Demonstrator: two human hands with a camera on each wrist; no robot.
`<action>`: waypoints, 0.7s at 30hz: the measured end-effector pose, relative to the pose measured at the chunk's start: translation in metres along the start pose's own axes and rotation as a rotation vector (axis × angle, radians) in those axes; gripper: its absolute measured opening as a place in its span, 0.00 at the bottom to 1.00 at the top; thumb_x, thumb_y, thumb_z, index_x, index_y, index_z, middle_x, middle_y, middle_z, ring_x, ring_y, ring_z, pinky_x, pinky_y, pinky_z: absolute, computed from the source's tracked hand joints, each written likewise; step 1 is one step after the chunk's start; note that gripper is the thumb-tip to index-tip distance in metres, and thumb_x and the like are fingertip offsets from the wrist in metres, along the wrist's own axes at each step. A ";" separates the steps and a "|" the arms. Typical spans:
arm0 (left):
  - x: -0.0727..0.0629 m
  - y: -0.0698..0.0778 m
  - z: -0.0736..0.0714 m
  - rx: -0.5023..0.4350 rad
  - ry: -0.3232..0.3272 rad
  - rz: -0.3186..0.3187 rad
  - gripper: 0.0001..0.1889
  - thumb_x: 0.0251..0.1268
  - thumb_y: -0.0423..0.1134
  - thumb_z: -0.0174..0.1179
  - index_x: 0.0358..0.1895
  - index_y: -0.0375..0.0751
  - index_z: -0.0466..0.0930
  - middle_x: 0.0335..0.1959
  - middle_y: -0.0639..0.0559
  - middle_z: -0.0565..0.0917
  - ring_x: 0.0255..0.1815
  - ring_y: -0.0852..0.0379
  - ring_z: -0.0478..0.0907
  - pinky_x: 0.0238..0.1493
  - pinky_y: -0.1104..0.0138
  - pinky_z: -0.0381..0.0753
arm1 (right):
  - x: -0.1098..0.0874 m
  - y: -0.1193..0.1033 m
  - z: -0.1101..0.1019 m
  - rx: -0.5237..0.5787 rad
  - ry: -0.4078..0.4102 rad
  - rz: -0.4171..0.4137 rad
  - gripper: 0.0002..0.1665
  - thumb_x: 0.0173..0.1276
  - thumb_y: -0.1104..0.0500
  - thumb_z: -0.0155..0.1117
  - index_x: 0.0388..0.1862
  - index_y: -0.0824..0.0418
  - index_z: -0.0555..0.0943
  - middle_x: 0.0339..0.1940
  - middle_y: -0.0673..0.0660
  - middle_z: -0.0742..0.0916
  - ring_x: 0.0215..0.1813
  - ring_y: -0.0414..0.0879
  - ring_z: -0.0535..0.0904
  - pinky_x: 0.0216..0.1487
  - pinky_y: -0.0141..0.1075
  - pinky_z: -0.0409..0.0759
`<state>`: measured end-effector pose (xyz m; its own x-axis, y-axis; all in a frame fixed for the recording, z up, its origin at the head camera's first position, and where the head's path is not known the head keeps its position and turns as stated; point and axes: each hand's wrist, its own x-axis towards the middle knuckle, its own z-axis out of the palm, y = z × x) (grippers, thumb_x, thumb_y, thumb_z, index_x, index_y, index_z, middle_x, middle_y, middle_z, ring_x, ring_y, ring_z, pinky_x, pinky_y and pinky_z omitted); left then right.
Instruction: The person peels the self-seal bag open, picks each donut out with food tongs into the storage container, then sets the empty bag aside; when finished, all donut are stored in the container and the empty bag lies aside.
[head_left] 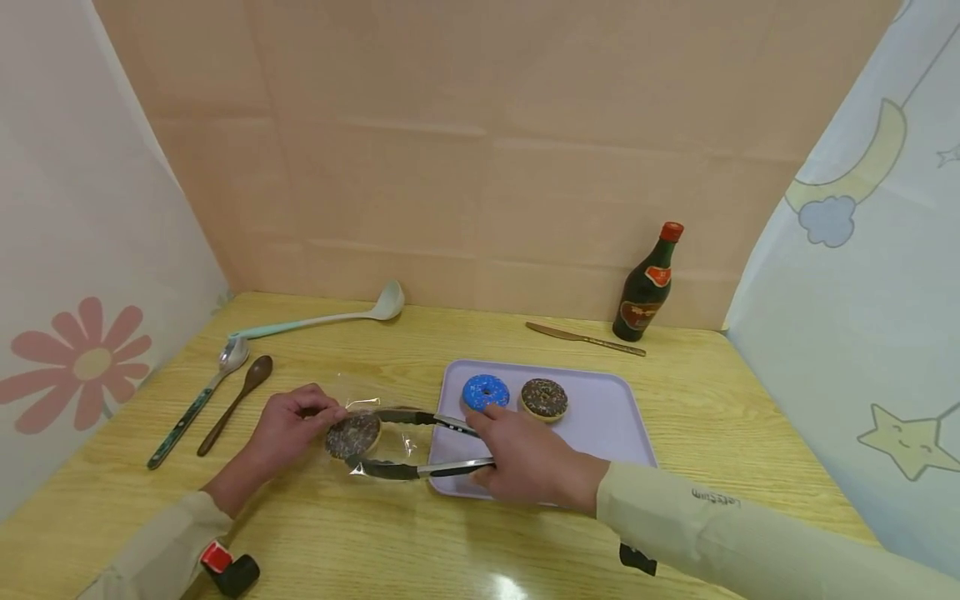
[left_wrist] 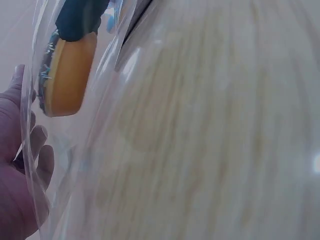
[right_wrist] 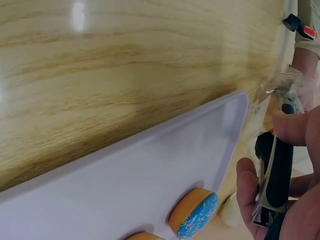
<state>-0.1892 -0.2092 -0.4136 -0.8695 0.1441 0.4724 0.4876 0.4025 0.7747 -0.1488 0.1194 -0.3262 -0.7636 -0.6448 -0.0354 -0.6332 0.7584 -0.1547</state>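
My left hand (head_left: 288, 429) pinches the edge of a clear plastic bag (head_left: 411, 444) between thumb and fingers. Inside the bag is a chocolate doughnut (head_left: 351, 435) with sprinkles; the left wrist view shows its tan side (left_wrist: 72, 77) through the film. Black-tipped metal tongs (head_left: 461, 467) reach into the bag, their tips at the doughnut. My right hand (head_left: 528, 457) grips the tongs by their handles, over the left part of a lilac tray (head_left: 600, 429). On that tray lie a blue-iced doughnut (head_left: 486, 392) and another chocolate doughnut (head_left: 543, 399).
To the left lie a metal spoon (head_left: 202, 408) with a patterned handle and a dark wooden spoon (head_left: 236, 404). A ladle (head_left: 330, 317) lies along the back. A gold knife (head_left: 585, 338) and a dark bottle (head_left: 645, 292) with a red cap are behind the tray.
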 end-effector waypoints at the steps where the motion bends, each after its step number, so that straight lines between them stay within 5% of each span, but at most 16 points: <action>1: 0.000 0.001 0.001 0.008 0.005 0.006 0.05 0.55 0.24 0.66 0.27 0.37 0.86 0.23 0.53 0.78 0.24 0.62 0.71 0.25 0.71 0.70 | -0.001 -0.001 0.000 -0.008 0.003 0.003 0.45 0.59 0.47 0.69 0.70 0.65 0.65 0.57 0.59 0.78 0.53 0.49 0.75 0.50 0.43 0.74; 5: 0.001 0.011 0.004 0.020 0.026 0.052 0.06 0.52 0.20 0.65 0.27 0.33 0.85 0.22 0.50 0.78 0.23 0.62 0.70 0.23 0.70 0.69 | -0.006 -0.005 0.001 -0.054 0.010 0.005 0.43 0.58 0.48 0.70 0.67 0.66 0.67 0.51 0.58 0.78 0.34 0.45 0.76 0.37 0.38 0.77; 10: 0.001 0.030 0.005 0.020 0.038 0.075 0.06 0.52 0.18 0.64 0.26 0.30 0.84 0.21 0.48 0.76 0.21 0.61 0.68 0.20 0.71 0.68 | -0.011 -0.010 0.006 -0.054 0.046 -0.004 0.36 0.55 0.50 0.73 0.56 0.67 0.72 0.42 0.56 0.75 0.16 0.40 0.64 0.21 0.33 0.71; 21: 0.000 0.036 0.005 0.032 0.033 0.081 0.06 0.52 0.19 0.65 0.26 0.32 0.84 0.21 0.49 0.77 0.22 0.60 0.70 0.22 0.69 0.70 | -0.013 -0.021 0.003 -0.110 0.003 0.075 0.40 0.57 0.48 0.72 0.61 0.68 0.69 0.43 0.59 0.75 0.24 0.41 0.69 0.24 0.33 0.73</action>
<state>-0.1718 -0.1903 -0.3876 -0.8241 0.1474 0.5469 0.5528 0.4196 0.7200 -0.1250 0.1114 -0.3257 -0.8096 -0.5857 -0.0395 -0.5843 0.8104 -0.0425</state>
